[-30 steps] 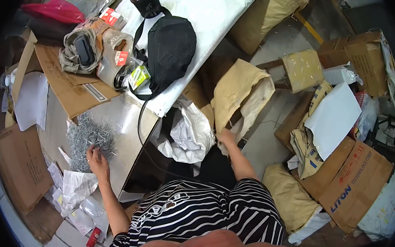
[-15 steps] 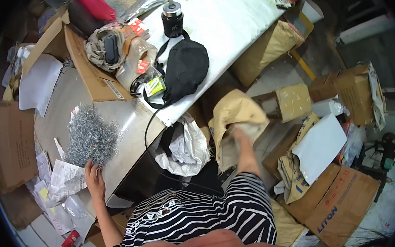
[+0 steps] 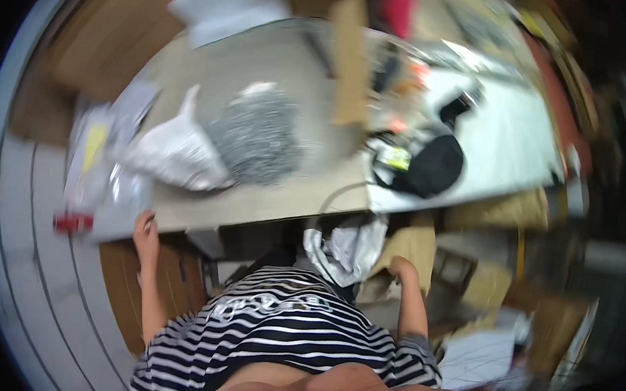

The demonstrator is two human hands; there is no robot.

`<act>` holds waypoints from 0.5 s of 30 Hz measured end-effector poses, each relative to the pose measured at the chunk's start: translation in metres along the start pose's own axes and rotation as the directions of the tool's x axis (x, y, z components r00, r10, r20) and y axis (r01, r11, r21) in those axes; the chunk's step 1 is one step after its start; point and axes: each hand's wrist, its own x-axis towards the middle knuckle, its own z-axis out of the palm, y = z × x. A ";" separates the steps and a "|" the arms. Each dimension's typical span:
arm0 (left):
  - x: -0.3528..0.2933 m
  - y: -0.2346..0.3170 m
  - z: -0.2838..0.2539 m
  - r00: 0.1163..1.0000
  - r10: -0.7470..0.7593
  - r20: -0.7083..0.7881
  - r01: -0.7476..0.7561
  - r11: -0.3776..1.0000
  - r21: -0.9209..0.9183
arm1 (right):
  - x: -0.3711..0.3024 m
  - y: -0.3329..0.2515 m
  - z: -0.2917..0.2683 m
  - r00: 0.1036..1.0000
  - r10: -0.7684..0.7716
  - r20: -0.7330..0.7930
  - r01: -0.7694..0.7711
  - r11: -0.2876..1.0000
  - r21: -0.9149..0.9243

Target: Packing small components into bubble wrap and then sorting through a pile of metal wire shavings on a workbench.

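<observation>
Beside the table's near left edge, my left hand [image 3: 146, 235] is raised with its fingers curled in. Whatever it may hold is too small or hidden to make out. A heap of small grey metal pieces [image 3: 259, 136], thin like nails, lies on the tabletop [image 3: 317, 137] beyond it. Crumpled white paper [image 3: 180, 154] sits against the heap's left side. My right hand [image 3: 398, 267] is at a tan sack [image 3: 415, 251] below the table's front edge; blur hides whether its fingers grip the sack. A white sack [image 3: 353, 251] with pale contents stands just left of it.
A black bag [image 3: 434, 167] and a dark flask [image 3: 458, 108] rest on the table's white covering [image 3: 507, 152]. A cardboard flap [image 3: 351, 70] stands behind the heap. Cardboard [image 3: 148, 285] is below my left hand; a red can [image 3: 73, 223] lies at far left. Boxes crowd the right side.
My view has swung left and blurred. My left hand has left the metal heap for the table's edge. My right hand, earlier inside the tan sack's mouth, now shows at its edge.
</observation>
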 end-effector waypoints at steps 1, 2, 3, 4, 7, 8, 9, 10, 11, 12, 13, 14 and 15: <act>-0.013 -0.002 -0.009 0.987 -0.131 -0.097 0.132 0.991 0.008 | -0.043 -0.036 -0.044 0.999 -0.004 -0.052 0.001 0.998 -0.062; -0.025 -0.018 -0.016 0.948 -0.291 -0.129 0.278 0.954 -0.109 | -0.072 -0.056 -0.071 0.990 -0.063 -0.123 0.060 0.998 -0.028; -0.033 -0.037 -0.018 0.896 -0.425 -0.128 0.388 0.890 -0.238 | -0.096 -0.072 -0.091 0.976 -0.105 -0.192 0.113 0.993 0.029; -0.039 -0.045 -0.015 0.844 -0.522 -0.125 0.440 0.806 -0.396 | -0.131 -0.102 -0.114 0.924 -0.278 -0.262 0.287 0.958 -0.004; -0.039 -0.062 -0.006 0.758 -0.649 -0.062 0.471 0.610 -0.637 | -0.202 -0.189 -0.146 0.537 -0.727 -0.428 0.689 0.671 -0.274; -0.033 -0.062 0.003 0.734 -0.679 -0.002 0.485 0.526 -0.699 | -0.202 -0.221 -0.147 0.517 -0.758 -0.398 0.775 0.611 -0.158; -0.025 -0.064 0.012 0.709 -0.702 0.064 0.496 0.433 -0.753 | -0.200 -0.254 -0.148 0.493 -0.788 -0.369 0.839 0.543 -0.037; -0.016 -0.069 0.022 0.732 -0.671 0.119 0.477 0.381 -0.792 | -0.192 -0.284 -0.141 0.473 -0.785 -0.400 0.828 0.552 -0.104; -0.003 -0.080 0.037 0.731 -0.658 0.180 0.468 0.292 -0.834 | -0.179 -0.311 -0.133 0.448 -0.782 -0.434 0.812 0.559 -0.169; 0.015 -0.081 0.055 0.747 -0.619 0.243 0.472 0.237 -0.849 | -0.159 -0.330 -0.127 0.428 -0.780 -0.456 0.797 0.564 -0.217; 0.034 -0.079 0.073 0.764 -0.569 0.304 0.478 0.184 -0.859 | -0.140 -0.345 -0.123 0.407 -0.776 -0.483 0.778 0.571 -0.262; 0.050 -0.084 0.089 0.866 -0.244 0.437 0.438 -0.051 -0.897 | -0.124 -0.361 -0.121 0.402 -0.774 -0.490 0.775 0.572 -0.268; 0.064 -0.096 0.106 0.893 0.121 0.433 0.449 -0.283 -0.847 | -0.110 -0.377 -0.121 0.394 -0.748 -0.535 0.812 0.556 -0.180</act>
